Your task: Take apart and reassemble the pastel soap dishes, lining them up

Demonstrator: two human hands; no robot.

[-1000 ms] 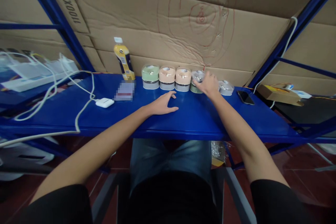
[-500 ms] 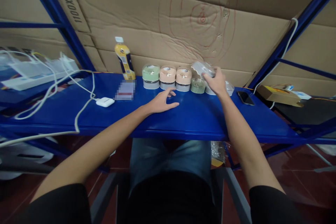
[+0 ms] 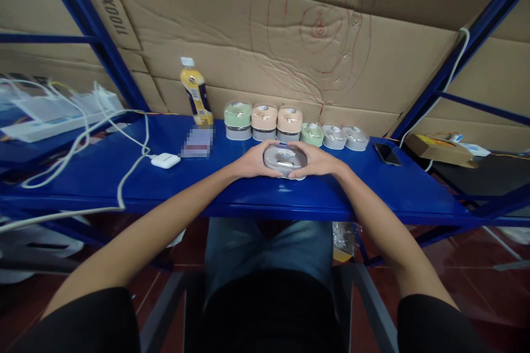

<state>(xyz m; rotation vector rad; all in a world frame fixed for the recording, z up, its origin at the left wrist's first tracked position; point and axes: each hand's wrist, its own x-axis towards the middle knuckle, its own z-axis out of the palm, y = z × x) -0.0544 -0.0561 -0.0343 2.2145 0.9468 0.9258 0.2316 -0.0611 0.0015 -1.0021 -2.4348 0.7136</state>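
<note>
A small grey oval container in clear packaging (image 3: 285, 159) is gripped from both sides near the front of the blue shelf. My left hand (image 3: 253, 161) curls round its left end, and my right hand (image 3: 314, 161) round its right end, thumbs at the front. Behind it runs a row of similar packs: a green container on a grey one (image 3: 238, 120), then two peach containers (image 3: 264, 118) (image 3: 289, 120), each also on a grey one. Further right in that row sit a single green container (image 3: 312, 134) and two single grey ones (image 3: 334, 136) (image 3: 356, 137).
To the left stand a yellow drink bottle (image 3: 196, 94), a blurred flat pack (image 3: 197, 142), a white earbud case (image 3: 165, 160) and white cables (image 3: 124, 176). A phone (image 3: 387, 154) and an open cardboard box (image 3: 439, 150) lie to the right. Cardboard (image 3: 207, 27) backs the shelf.
My right hand has brought the grey container from above the right end of the row to the front middle. My left hand has closed on its other side.
</note>
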